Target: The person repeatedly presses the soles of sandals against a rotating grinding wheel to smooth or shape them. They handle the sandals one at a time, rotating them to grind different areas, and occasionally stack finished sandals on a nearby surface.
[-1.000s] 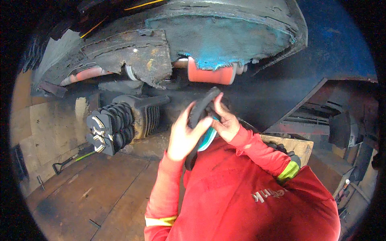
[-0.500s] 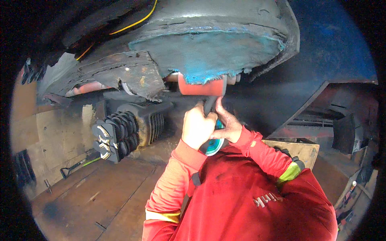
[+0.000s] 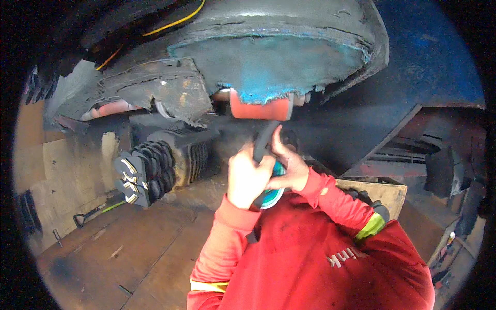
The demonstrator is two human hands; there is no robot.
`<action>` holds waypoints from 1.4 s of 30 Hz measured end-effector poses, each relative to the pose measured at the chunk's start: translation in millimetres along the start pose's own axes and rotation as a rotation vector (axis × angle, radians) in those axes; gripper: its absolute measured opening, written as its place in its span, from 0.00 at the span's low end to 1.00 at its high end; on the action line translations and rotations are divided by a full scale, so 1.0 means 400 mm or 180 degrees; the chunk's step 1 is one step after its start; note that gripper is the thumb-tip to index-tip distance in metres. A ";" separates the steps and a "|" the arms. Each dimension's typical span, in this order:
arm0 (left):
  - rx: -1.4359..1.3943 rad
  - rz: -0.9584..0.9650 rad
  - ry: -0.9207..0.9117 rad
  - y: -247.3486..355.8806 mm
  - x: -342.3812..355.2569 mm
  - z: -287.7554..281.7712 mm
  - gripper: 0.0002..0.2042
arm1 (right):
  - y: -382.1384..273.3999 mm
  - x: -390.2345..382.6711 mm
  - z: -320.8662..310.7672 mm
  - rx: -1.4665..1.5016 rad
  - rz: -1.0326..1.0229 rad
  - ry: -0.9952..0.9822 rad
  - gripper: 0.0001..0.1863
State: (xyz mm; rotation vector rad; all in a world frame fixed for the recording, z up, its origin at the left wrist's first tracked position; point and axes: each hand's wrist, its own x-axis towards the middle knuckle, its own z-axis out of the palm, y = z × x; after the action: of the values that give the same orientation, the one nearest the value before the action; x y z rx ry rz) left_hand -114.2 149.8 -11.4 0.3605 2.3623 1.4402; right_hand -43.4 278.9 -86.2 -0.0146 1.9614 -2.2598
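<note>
A flip-flop with a dark sole edge and a teal, striped face is held between my two hands, its tip pointing up toward a red sanding drum. My left hand is closed around its left side. My right hand grips the other side, with the thumb across the teal face and a finger stretched up along the tip. The tip sits just below the drum, and a small gap seems to show between them. My palms hide much of the flip-flop.
A ragged grey and blue dust-coated cover hangs over the drum. At left, several black flip-flops stand stacked beside a dusty ribbed motor housing. A wooden box is right of my right arm. A green-handled tool lies at left.
Both hands have drawn the flip-flop slightly down and left, away from the drum. Its dark edge is now more tilted and shows more of its length.
</note>
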 end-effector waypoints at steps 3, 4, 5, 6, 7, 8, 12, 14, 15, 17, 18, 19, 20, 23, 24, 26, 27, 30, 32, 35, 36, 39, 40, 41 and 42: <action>0.0076 -0.0281 -0.0371 -0.032 0.081 0.034 0.14 | 0.006 0.038 -0.051 0.0680 0.0484 0.0202 0.64; 0.0017 -0.0244 -0.0333 -0.049 0.080 0.040 0.15 | 0.007 0.040 -0.056 0.1021 0.0476 0.0100 0.64; -0.0034 -0.0281 -0.0327 -0.068 0.081 0.045 0.16 | 0.009 0.041 -0.060 0.0990 0.0535 0.0057 0.65; -0.0133 -0.0160 -0.0203 -0.089 0.060 0.043 0.18 | 0.011 0.038 -0.063 0.0459 0.0399 -0.0109 0.67; -0.0621 -0.0069 -0.0226 -0.108 0.031 0.035 0.22 | 0.017 0.030 -0.048 -0.0108 0.0102 -0.0064 0.71; -0.1016 0.0095 -0.0175 -0.125 0.007 0.034 0.24 | 0.020 0.015 -0.036 -0.0326 -0.0025 -0.0002 0.73; -0.1499 0.0019 0.0132 -0.148 -0.057 0.023 0.27 | 0.037 -0.032 0.038 -0.1497 -0.0413 0.0323 0.70; -0.1201 -0.0092 0.0252 -0.129 -0.045 0.020 0.27 | 0.039 -0.036 0.058 -0.1665 -0.0512 0.0439 0.64; -0.0830 -0.0053 0.0350 -0.114 -0.037 0.016 0.25 | 0.037 -0.032 0.062 -0.1468 -0.0421 0.0434 0.63; -0.0120 0.0253 0.0554 -0.079 -0.012 0.010 0.21 | 0.030 -0.015 0.064 -0.1072 -0.0078 0.0454 0.61; 0.0308 0.0606 0.0668 -0.063 0.002 0.002 0.20 | 0.022 -0.011 0.052 -0.0294 0.0414 0.0077 0.60; 0.0661 0.0674 0.0732 -0.046 0.013 -0.002 0.19 | 0.016 -0.005 0.058 -0.0011 0.0397 0.0031 0.60; 0.1109 0.0747 0.0691 -0.030 0.015 -0.007 0.17 | 0.008 -0.005 0.059 0.0320 0.0331 0.0085 0.60; 0.1633 0.0658 0.0575 -0.006 0.021 -0.012 0.17 | -0.005 -0.003 0.058 0.0705 0.0579 -0.0018 0.61; 0.1668 0.0585 0.0539 -0.007 0.023 -0.006 0.18 | -0.005 -0.007 0.053 0.1060 0.0632 -0.0022 0.61; 0.1646 0.0607 0.0569 -0.023 0.036 0.015 0.21 | 0.007 -0.007 0.036 0.1262 0.0673 -0.0021 0.61; 0.1627 0.0692 0.0624 -0.037 0.044 0.028 0.23 | 0.017 -0.007 0.019 0.1115 0.0661 -0.0024 0.61; 0.1515 0.0212 0.0517 -0.074 0.066 0.065 0.27 | 0.051 0.008 -0.024 0.0828 0.0591 -0.0189 0.60; 0.1616 0.0212 0.0592 -0.083 0.066 0.069 0.29 | 0.064 0.013 -0.030 0.0499 0.0360 0.0011 0.55; 0.0789 0.0053 0.0638 -0.069 0.050 0.047 0.20 | 0.084 0.045 0.000 0.0223 -0.0037 -0.0235 0.54; 0.0407 -0.0300 0.0496 -0.059 0.040 0.034 0.16 | 0.086 0.071 0.024 0.0068 -0.0082 -0.0320 0.57; 0.0170 0.0348 0.0308 -0.033 0.013 0.002 0.19 | 0.092 0.099 0.076 -0.0781 -0.0601 0.0037 0.67; -0.0140 0.0028 0.0366 -0.029 0.009 -0.006 0.20 | 0.094 0.110 0.087 -0.0931 -0.0561 -0.0042 0.68; -0.0471 -0.0146 0.0358 -0.029 0.004 -0.010 0.21 | 0.096 0.114 0.098 -0.1135 -0.0496 -0.0072 0.70; -0.0041 0.0334 0.0384 -0.027 -0.002 -0.015 0.21 | 0.097 0.108 0.109 -0.1127 -0.0677 0.0149 0.71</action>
State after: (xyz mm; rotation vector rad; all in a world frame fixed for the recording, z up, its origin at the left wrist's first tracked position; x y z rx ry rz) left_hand -116.5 139.8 -18.4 0.4107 2.4606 1.5647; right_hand -77.4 225.5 -122.1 -0.2209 2.4645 -2.0082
